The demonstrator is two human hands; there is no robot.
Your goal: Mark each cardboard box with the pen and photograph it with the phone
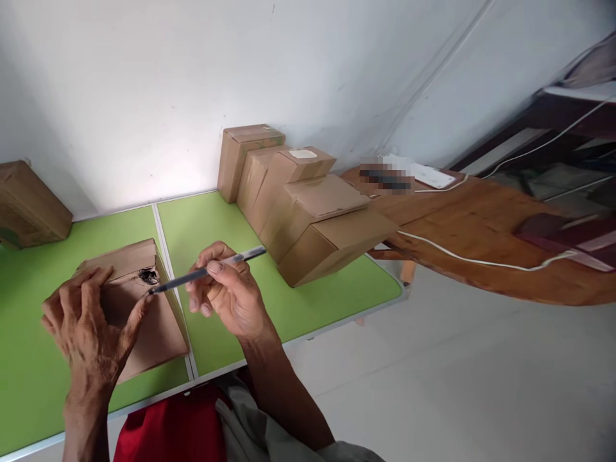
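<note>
Head view: hands [89, 327] [235, 298] partly hide carton [156, 330] and pen [185, 280].

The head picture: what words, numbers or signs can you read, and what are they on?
None readable.
White label on a brown cardboard box: nothing legible.
Green marks on the far-left brown cardboard box: too blurred.
Green marks on the rearmost brown cardboard box: too blurred.

A green counter [332, 301] is framed by a pale metal edge [346, 319] and divided by a light seam [160, 228]. On it, a brown box [156, 330] is laid beside the seam; a row of cartons [289, 215] is lined up towards the right, and another carton [36, 205] is placed at the back left.
</note>
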